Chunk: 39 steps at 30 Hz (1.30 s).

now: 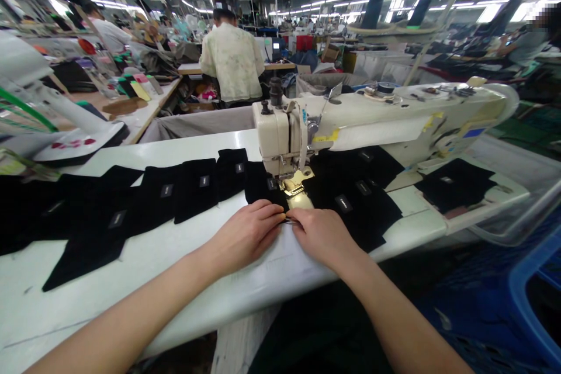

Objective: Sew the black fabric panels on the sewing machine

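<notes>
Both hands meet at the front of a cream sewing machine (pixel 274 137), just below its presser foot and brass-coloured guide plate (pixel 298 182). My left hand (pixel 249 231) is closed, its fingers together and bent at the near edge of a black fabric piece (pixel 258 187). Close beside it, my right hand (pixel 322 234) pinches with thumb and fingers. Something small and pale shows between the fingertips, too little to name. Black fabric pieces with small labels lie in a chain (pixel 153 204) to the left, and more labelled pieces (pixel 372 216) lie right of the needle.
The white machine table (pixel 175 280) runs across the front. A blue plastic basket (pixel 517 280) stands at the lower right, near a clear bin (pixel 517 187). Thread cones (pixel 376 3) stand behind the machine. A person (pixel 230 58) sits farther back, facing away.
</notes>
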Available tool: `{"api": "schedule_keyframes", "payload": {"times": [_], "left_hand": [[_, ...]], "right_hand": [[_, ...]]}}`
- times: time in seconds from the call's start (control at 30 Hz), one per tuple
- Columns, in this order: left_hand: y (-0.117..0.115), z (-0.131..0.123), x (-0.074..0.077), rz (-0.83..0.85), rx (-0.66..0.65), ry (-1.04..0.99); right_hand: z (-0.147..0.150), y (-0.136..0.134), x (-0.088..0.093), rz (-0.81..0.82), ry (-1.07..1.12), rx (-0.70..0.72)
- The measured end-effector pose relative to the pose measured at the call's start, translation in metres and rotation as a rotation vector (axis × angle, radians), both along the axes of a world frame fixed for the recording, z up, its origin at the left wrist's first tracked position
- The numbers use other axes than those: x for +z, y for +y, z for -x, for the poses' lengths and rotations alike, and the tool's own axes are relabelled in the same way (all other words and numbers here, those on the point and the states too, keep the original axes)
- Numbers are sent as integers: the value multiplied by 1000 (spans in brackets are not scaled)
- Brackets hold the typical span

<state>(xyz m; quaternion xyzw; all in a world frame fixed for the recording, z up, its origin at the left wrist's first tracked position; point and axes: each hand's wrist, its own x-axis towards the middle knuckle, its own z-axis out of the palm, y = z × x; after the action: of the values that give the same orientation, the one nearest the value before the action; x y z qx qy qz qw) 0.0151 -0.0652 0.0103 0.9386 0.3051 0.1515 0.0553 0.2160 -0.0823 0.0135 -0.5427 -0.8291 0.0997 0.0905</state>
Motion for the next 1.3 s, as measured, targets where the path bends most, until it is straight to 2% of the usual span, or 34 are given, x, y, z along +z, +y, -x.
{"api": "schedule_keyframes", "payload": {"times": [0.2, 0.93, 1.13, 1.3], "left_hand": [[14, 4, -1, -11, 5, 9], [58, 11, -2, -44, 53, 19], [62, 11, -1, -45, 40, 3], [59, 12, -4, -42, 47, -21]], "right_hand": [[4, 4, 1, 6, -34, -10], [4, -22, 3, 36, -51, 7], [-1, -29, 0, 52, -23, 16], [-9, -37, -7, -2, 49, 10]]}}
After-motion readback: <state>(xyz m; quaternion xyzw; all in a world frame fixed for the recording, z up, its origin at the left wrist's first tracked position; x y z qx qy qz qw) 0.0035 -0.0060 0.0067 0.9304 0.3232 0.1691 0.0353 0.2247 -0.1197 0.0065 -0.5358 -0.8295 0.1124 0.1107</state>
